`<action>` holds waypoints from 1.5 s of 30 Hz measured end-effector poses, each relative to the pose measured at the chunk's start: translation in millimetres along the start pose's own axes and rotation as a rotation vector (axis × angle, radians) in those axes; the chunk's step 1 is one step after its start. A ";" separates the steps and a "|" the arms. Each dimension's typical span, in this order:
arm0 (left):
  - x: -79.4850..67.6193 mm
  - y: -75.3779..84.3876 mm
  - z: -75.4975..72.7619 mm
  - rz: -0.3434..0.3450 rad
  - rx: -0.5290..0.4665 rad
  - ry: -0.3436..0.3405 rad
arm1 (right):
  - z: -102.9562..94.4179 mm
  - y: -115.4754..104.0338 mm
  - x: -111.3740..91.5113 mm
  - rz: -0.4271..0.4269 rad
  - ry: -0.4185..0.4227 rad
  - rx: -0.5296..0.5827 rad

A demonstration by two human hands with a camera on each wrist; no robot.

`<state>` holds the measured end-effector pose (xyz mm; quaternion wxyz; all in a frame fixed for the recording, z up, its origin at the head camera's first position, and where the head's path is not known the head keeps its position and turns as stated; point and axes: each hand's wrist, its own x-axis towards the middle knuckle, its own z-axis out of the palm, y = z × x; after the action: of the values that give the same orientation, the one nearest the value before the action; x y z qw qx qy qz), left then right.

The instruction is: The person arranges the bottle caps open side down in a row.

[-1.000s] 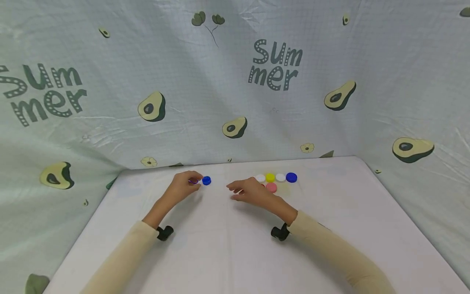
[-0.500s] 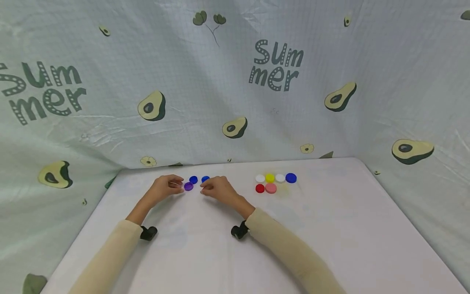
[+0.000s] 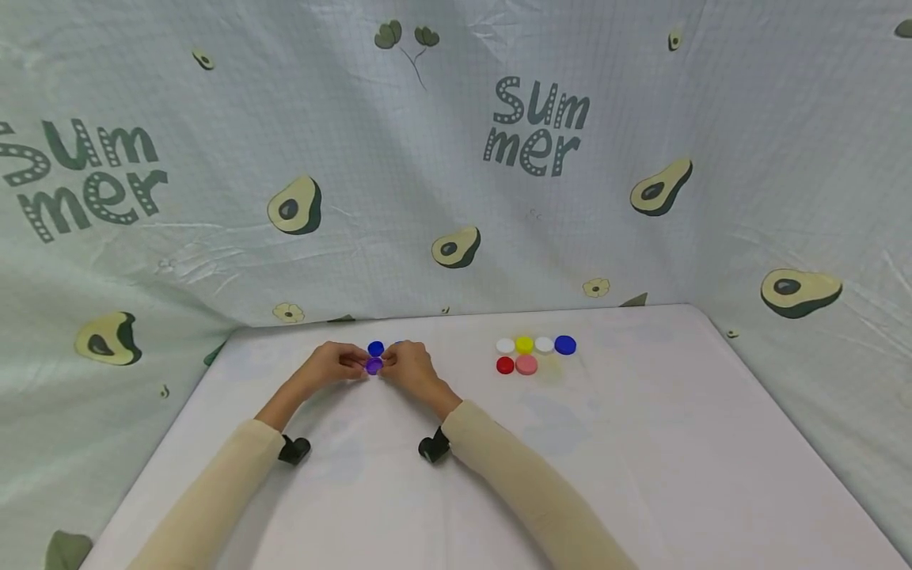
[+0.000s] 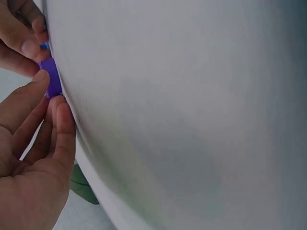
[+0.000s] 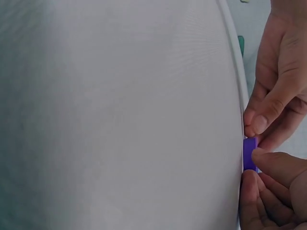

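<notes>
A small purple bottle cap [image 3: 374, 366] lies on the white table between my two hands. My left hand [image 3: 329, 365] grips its left side, with thumb and fingers at the rim. From the opposite side my right hand [image 3: 412, 369] pinches the same cap, seen purple [image 5: 249, 153] at the thumb tip in the right wrist view. Just behind it sits a dark blue cap [image 3: 375, 348]. Another blue cap is mostly hidden behind the right hand; a sliver of blue [image 4: 44, 46] shows in the left wrist view.
Right of centre, a group of caps lies on the table [image 3: 570, 459]: a back row with white [image 3: 505, 346], yellow [image 3: 524, 344], white [image 3: 544, 345] and blue [image 3: 566, 344], and red [image 3: 505, 365] and pink [image 3: 526, 365] in front. A printed cloth [image 3: 385, 158] hangs behind.
My right hand has moved left from near the cap group to the purple cap. The left hand drew back left, then came in again. The purple cap now sits in front of the dark blue one.
</notes>
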<state>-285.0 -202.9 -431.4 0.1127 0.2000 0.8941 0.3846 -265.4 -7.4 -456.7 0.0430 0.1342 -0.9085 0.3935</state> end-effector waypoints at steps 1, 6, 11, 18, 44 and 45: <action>0.3 0.6 1.2 0.000 0.003 0.001 | 0.1 -0.5 0.2 0.008 -0.007 0.003; -0.5 5.3 6.9 -0.008 0.014 0.009 | 1.0 -0.9 -0.2 0.026 -0.043 0.006; -2.1 7.1 8.4 -0.003 0.024 -0.002 | 0.2 -1.1 -1.1 0.021 -0.045 0.002; -4.1 5.0 8.6 0.035 0.044 0.000 | -9.6 1.0 -3.4 0.010 -0.084 0.028; -25.5 37.7 24.3 0.098 -0.164 0.038 | -46.7 4.7 -38.9 -0.105 -0.097 0.046; -25.6 38.8 25.8 0.108 -0.166 0.033 | -48.7 4.8 -41.1 -0.109 -0.098 0.042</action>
<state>-242.4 -173.5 -419.2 0.0931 0.2314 0.8489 0.4661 -228.6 39.7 -434.2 0.0171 0.2036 -0.8923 0.4026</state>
